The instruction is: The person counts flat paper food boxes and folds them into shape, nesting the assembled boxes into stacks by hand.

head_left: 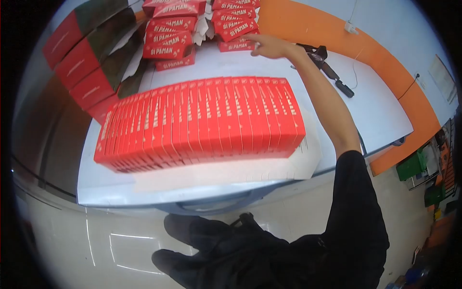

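Note:
My right hand [270,47] reaches across the table to the lower end of a stack of red "Si Paman" boxes [236,32]. Its index finger stretches over the right end of a low box in that stack, and another digit hangs apart below it. Whether the fingertips press on the cardboard is hard to make out. Nearer to me, a long row of upright red boxes [207,115] stands packed side by side on a pale sheet [231,169]. My left hand is out of view.
A second stack of red boxes [168,45] leans at the back. Larger red and dark cartons [86,67] are piled on the left. A black device with a strap [332,72] lies at the right on the white table [380,108]. An orange-banded wall [308,24] runs behind.

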The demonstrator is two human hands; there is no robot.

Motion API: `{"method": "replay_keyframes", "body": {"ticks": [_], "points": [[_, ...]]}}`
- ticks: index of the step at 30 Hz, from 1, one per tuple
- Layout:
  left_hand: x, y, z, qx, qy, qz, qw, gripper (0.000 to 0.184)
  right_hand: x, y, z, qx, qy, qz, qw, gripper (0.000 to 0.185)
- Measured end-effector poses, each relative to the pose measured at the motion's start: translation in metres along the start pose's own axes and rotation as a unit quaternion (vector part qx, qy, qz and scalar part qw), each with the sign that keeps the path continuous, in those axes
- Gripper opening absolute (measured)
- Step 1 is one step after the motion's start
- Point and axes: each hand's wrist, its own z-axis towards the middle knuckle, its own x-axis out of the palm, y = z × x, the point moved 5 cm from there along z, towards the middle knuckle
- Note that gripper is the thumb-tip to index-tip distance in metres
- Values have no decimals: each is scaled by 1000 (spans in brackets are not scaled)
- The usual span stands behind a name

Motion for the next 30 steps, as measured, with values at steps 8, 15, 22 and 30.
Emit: {"method": "replay_keyframes", "body": {"ticks": [8,15,22,30], "points": [[37,8,69,-17,54,26,998,71,87,-119,-23,34,-30,116,992,70],[65,11,123,-30,91,42,995,71,116,-141,6,2,45,-23,999,52],[81,2,172,-35,89,76,993,70,-31,-117,101,37,-123,4,992,64],[151,-18,214,9,262,-9,965,70,-144,-154,236,137,-361,-69,920,61]]}}
